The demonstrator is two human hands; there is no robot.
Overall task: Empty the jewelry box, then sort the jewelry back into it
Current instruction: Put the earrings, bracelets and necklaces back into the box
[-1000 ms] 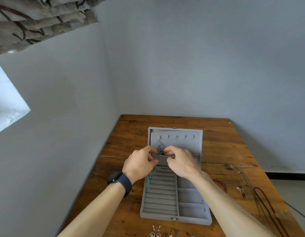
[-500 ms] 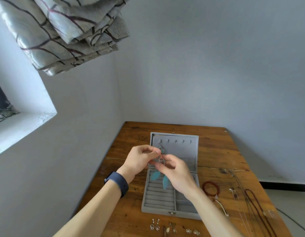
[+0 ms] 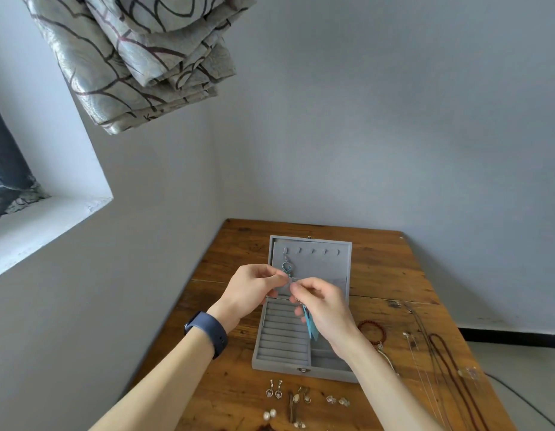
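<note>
A person's hands worked over an open grey jewelry box (image 3: 282, 346) on a wooden bench (image 3: 385, 275). At the box's 12 o'clock, one blue earring (image 3: 287, 267) hung from the leftmost lid hook. The left hand (image 3: 251, 290) pinched thumb and forefinger at that earring's lower end. The right hand (image 3: 323, 303) pinched a second feather earring (image 3: 312, 326), which dangled over the tray. Small earrings (image 3: 274, 393) lay at the box's 6 o'clock, a red bracelet (image 3: 372, 329) and necklaces (image 3: 450, 362) at 3 o'clock. Sorting back seemed under way. The next move likely called for lifting the held earring's wire onto a free hook.
</note>
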